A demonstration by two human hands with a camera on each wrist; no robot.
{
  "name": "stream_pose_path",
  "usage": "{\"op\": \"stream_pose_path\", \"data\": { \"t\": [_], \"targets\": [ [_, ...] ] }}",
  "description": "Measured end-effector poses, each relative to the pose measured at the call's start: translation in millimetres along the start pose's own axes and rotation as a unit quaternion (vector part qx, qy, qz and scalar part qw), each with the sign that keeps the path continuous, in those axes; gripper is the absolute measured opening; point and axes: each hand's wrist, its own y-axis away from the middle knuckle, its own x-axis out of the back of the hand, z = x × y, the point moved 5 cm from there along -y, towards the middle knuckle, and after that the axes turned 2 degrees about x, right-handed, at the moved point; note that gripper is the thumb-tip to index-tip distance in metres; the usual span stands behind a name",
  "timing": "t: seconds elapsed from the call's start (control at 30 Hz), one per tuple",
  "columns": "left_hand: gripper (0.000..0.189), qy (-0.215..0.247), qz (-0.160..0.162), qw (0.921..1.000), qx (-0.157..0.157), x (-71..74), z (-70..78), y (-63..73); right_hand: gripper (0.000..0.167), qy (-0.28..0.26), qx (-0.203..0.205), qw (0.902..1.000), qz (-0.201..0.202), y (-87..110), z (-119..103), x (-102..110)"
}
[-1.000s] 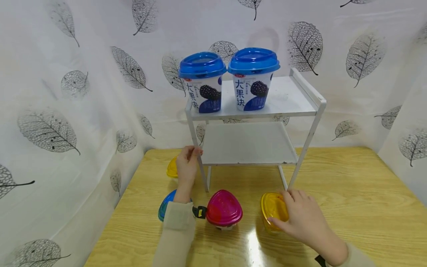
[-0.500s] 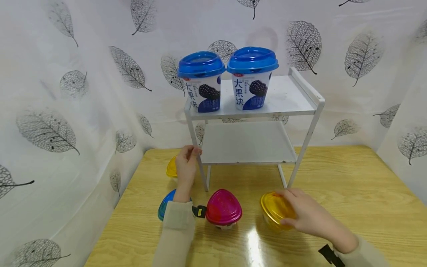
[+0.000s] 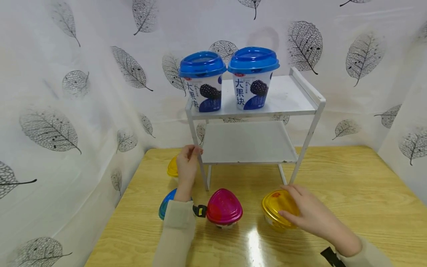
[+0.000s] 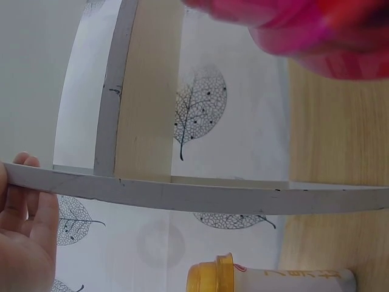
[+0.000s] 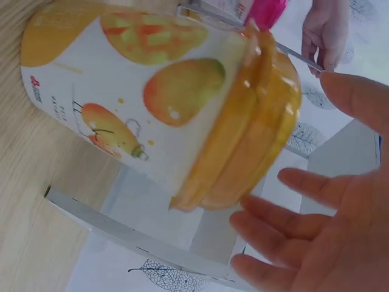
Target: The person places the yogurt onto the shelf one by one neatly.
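My left hand [image 3: 187,161] pinches the front left post of a white two-tier rack [image 3: 283,96]. In the left wrist view its fingers lie around the post [image 4: 213,199]. A yogurt cup with a yellow lid [image 3: 275,205] stands on the table before the rack's right leg; mango pictures cover its side in the right wrist view [image 5: 152,97]. Around this lid my right hand [image 3: 311,215] has its fingers spread and lightly bent. The thumb stands apart from the lid in the right wrist view, with the fingertips beside the lid's edge.
Two blue-lidded blackberry yogurt cups [image 3: 205,83] stand on the rack's top tier. A pink-lidded cup [image 3: 224,207] is between my forearms. Partly behind my left arm are a blue-lidded cup [image 3: 166,205] and another yellow-lidded cup [image 3: 172,167]. A leaf-patterned curtain surrounds the table [image 3: 360,193].
My right hand has shifted a little to the right, and more of the yellow lid shows. The left hand keeps its hold on the rack post.
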Motion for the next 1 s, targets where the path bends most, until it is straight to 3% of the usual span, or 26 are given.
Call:
{"op": "stream_pose_path", "data": {
  "t": [0.1, 0.3, 0.4, 0.53, 0.8, 1.0],
  "targets": [
    [0.017, -0.002, 0.0, 1.0, -0.003, 0.0, 1.7, 0.5, 0.064, 0.027, -0.016, 0.9995, 0.003, 0.9, 1.2, -4.3],
    [0.019, 0.0, 0.002, 1.0, -0.005, -0.5, -21.9, -6.4, 0.068, 0.07, -0.029, 0.997, 0.015, 0.9, 0.2, -9.9],
    [0.02, -0.002, 0.004, 1.0, -0.009, -0.6, -26.9, -7.7, 0.067, 0.077, -0.03, 0.9965, 0.015, 0.5, -0.1, -10.9],
    [0.019, 0.001, 0.002, 1.0, -0.007, -0.2, -22.9, -6.7, 0.065, 0.062, -0.025, 0.9978, 0.006, -0.3, -0.6, -10.4],
    [0.018, -0.015, 0.004, 0.9999, -0.005, 0.2, 6.9, 1.8, 0.062, 0.016, 0.002, 0.9995, -0.027, -2.2, -1.0, -8.9],
    [0.017, -0.009, 0.004, 0.9999, -0.007, -0.3, -15.5, -4.4, 0.065, 0.002, 0.005, 0.9996, -0.029, -0.5, -0.9, -11.4]
  ]
}}
